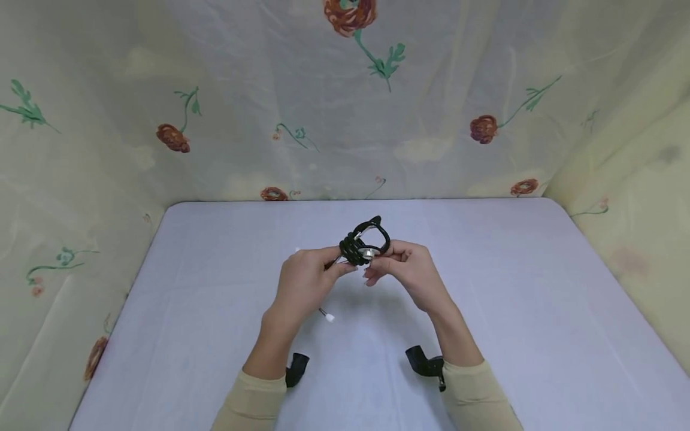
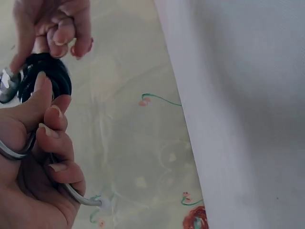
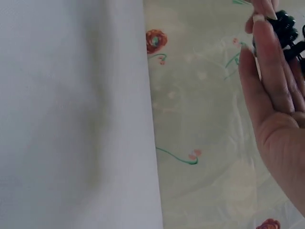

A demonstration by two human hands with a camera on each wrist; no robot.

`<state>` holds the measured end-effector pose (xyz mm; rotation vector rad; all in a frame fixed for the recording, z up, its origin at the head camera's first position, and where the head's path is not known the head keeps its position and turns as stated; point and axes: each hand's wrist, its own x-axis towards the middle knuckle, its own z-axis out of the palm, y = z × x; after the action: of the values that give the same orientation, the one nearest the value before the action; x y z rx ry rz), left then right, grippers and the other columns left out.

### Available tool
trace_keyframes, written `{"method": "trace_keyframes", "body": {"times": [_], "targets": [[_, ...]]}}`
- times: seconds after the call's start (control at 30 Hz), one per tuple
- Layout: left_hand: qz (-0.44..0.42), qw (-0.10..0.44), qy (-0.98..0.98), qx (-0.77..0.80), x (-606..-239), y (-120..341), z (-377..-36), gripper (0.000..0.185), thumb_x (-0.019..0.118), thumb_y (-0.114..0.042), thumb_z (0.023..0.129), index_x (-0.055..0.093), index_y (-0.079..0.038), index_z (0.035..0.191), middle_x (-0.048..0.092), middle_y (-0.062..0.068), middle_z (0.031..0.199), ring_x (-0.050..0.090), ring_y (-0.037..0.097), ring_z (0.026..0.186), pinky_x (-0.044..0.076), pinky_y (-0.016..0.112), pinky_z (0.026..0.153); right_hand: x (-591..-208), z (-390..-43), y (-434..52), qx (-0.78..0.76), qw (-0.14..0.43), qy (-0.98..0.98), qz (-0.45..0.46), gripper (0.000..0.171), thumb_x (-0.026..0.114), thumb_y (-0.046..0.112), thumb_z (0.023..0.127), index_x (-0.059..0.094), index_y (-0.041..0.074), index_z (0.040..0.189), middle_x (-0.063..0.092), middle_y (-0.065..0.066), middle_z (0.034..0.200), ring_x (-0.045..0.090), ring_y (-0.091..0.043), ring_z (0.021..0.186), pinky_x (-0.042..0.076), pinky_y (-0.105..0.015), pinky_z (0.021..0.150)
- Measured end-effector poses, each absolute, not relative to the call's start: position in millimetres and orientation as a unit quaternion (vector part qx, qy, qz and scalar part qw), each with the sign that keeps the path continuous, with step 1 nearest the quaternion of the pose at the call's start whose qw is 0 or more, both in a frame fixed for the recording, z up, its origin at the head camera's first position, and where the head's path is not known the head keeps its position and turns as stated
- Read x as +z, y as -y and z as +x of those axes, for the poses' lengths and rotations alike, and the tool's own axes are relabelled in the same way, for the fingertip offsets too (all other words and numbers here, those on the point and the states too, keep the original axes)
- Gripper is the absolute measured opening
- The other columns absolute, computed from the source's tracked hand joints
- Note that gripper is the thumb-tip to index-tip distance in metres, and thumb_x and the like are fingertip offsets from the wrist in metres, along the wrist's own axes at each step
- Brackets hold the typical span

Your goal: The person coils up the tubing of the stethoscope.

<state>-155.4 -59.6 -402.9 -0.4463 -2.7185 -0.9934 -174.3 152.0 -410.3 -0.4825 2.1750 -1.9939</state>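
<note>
A bundled black cable (image 1: 353,248) is held up above the table between both hands, its turns wound close together with one loop standing out. My left hand (image 1: 304,275) pinches the wound turns between thumb and fingers. In the left wrist view, a grey lead (image 2: 78,196) runs through the curled left fingers. A small white plug (image 1: 330,318) hangs below that hand on a thin lead. My right hand (image 1: 412,269) pinches the cable's loop beside a round silver piece (image 1: 369,254). In the right wrist view, its fingers (image 3: 271,67) partly hide the black coil (image 3: 285,28).
A white cloth covers the table (image 1: 539,311) beneath the hands. Flower-printed curtains (image 1: 420,108) hang behind it and at both sides. Black curved pieces (image 1: 423,362) sit at both wrists, beside the beige sleeves (image 1: 480,395).
</note>
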Motion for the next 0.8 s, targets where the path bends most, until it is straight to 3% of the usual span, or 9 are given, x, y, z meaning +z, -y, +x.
{"method": "trace_keyframes", "body": {"times": [0.17,0.3,0.43,0.67,0.8], "targets": [[-0.176,0.15,0.923,-0.307,-405,53,-154,0.02,0.072,-0.041,0.086,0.075,-0.024,0.095,0.052,-0.011,0.054,0.044,0.007,0.053,0.03,0.023,0.051,-410,-174,-150,-0.672,0.046,-0.729,-0.125,0.018,0.069,0.014,0.092,0.064,-0.004,0.09,0.074,-0.006,0.073,0.071,-0.026,0.06,0.059,-0.039,0.078],[-0.166,0.162,0.923,-0.306,-407,51,-154,0.019,0.073,-0.042,0.085,0.073,-0.024,0.089,0.048,-0.011,0.052,0.043,0.007,0.053,0.029,0.023,0.05,-407,-172,-146,-0.679,0.038,-0.724,-0.116,0.026,0.068,0.017,0.094,0.063,-0.008,0.09,0.072,-0.007,0.07,0.069,-0.024,0.057,0.059,-0.04,0.072],[-0.169,0.17,0.927,-0.29,-407,51,-154,0.019,0.073,-0.043,0.084,0.072,-0.024,0.087,0.046,-0.011,0.051,0.042,0.006,0.052,0.028,0.023,0.049,-407,-172,-144,-0.682,0.04,-0.723,-0.099,0.027,0.067,0.021,0.094,0.063,-0.005,0.087,0.069,-0.005,0.066,0.066,-0.02,0.053,0.059,-0.039,0.065],[-0.196,0.207,0.929,-0.237,-407,46,-152,0.022,0.072,-0.044,0.084,0.074,-0.024,0.092,0.065,-0.008,0.059,0.046,0.004,0.05,0.027,0.021,0.047,-407,-172,-142,-0.671,0.028,-0.739,-0.045,0.036,0.066,0.033,0.094,0.065,-0.001,0.083,0.063,-0.003,0.058,0.058,-0.015,0.046,0.055,-0.033,0.054],[-0.197,0.218,0.928,-0.23,-409,43,-151,0.022,0.073,-0.044,0.083,0.074,-0.023,0.092,0.068,-0.007,0.062,0.046,0.004,0.05,0.026,0.021,0.046,-408,-174,-142,-0.68,0.028,-0.732,-0.03,0.035,0.066,0.032,0.094,0.065,-0.001,0.083,0.063,-0.003,0.059,0.056,-0.014,0.046,0.052,-0.032,0.048]]}}
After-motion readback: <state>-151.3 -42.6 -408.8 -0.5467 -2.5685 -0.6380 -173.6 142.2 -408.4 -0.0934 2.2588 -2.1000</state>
